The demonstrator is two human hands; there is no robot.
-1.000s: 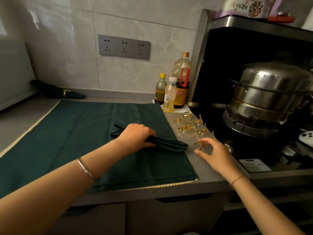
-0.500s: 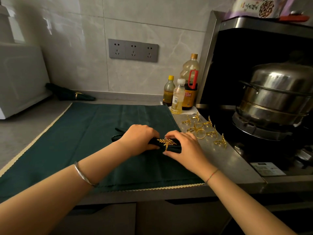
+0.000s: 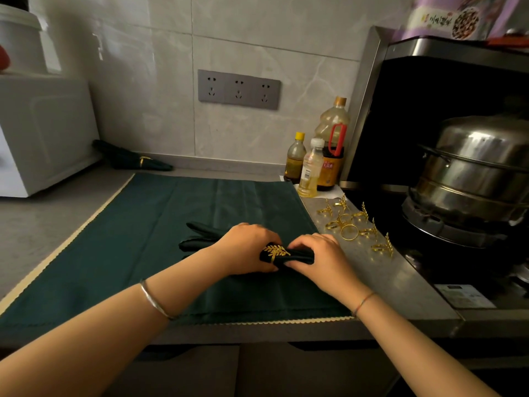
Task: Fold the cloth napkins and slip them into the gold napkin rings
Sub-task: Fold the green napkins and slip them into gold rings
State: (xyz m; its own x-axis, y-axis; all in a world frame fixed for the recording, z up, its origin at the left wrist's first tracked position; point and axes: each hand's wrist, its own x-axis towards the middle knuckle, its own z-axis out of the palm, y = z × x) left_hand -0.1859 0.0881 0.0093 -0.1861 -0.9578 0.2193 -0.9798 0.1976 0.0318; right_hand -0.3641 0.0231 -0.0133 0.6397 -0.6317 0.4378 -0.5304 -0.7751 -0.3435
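A dark green napkin (image 3: 200, 234), folded into a narrow roll, lies on a larger flat green cloth (image 3: 148, 224). Around its right end sits a gold leaf-shaped napkin ring (image 3: 275, 251). My left hand (image 3: 246, 247) grips the roll just left of the ring. My right hand (image 3: 320, 257) holds the roll's right end beside the ring, fingers curled over it. Several loose gold rings (image 3: 352, 224) lie on the steel counter to the right. At the back left, against the wall, another rolled napkin (image 3: 134, 160) wears a ring.
Three oil and sauce bottles (image 3: 317, 164) stand at the back by the wall. A stacked steel pot (image 3: 469, 179) sits on the stove at the right. A white appliance (image 3: 43, 133) fills the left. The counter's front edge runs just below the cloth.
My right hand picked a gold ring from the counter, brought it left to the roll's end, and the ring now sits further onto the napkin. The left hand stayed on the roll.
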